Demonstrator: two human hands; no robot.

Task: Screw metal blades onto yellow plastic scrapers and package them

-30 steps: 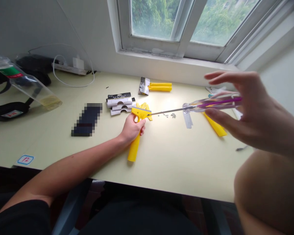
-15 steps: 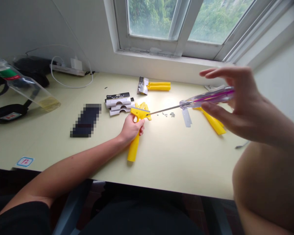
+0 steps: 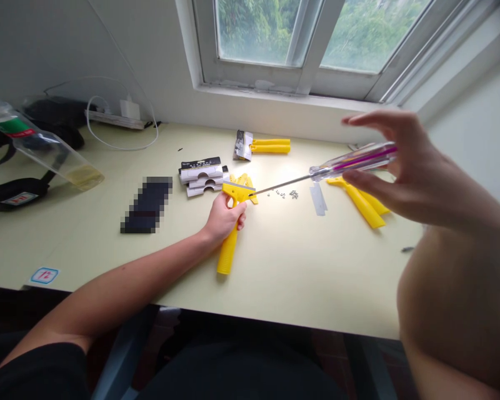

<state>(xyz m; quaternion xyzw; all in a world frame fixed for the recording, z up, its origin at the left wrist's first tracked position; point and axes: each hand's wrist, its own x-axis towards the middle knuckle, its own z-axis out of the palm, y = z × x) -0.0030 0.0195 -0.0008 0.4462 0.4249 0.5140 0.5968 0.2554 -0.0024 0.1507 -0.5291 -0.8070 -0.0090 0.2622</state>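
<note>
My left hand (image 3: pixel 226 218) is wrapped round the neck of a yellow scraper (image 3: pixel 228 253), its handle pointing toward me and a grey blade along its head. In my right hand (image 3: pixel 416 172) is a screwdriver (image 3: pixel 354 161) with a clear and purple handle, held between thumb and fingers with the index finger raised. The screwdriver's tip meets the right end of the scraper head. Several small metal screws or nuts (image 3: pixel 294 194) lie right of the head. Thin metal blades (image 3: pixel 318 200) rest beyond them. Yellow head pieces (image 3: pixel 244 179) sit just behind the held scraper.
More yellow handles (image 3: pixel 364 205) lie on the right, partly behind my right hand. Packaged yellow handles (image 3: pixel 270 146) are at the back, near folded card sleeves (image 3: pixel 204 172). A pixelated dark rectangle (image 3: pixel 148 205) and a tilted plastic bottle (image 3: pixel 54 150) are on the left of the table (image 3: pixel 300 278).
My right hand and the screwdriver handle have shifted and turned slightly, while the tip stays at the scraper head. My left hand and the scraper hold still.
</note>
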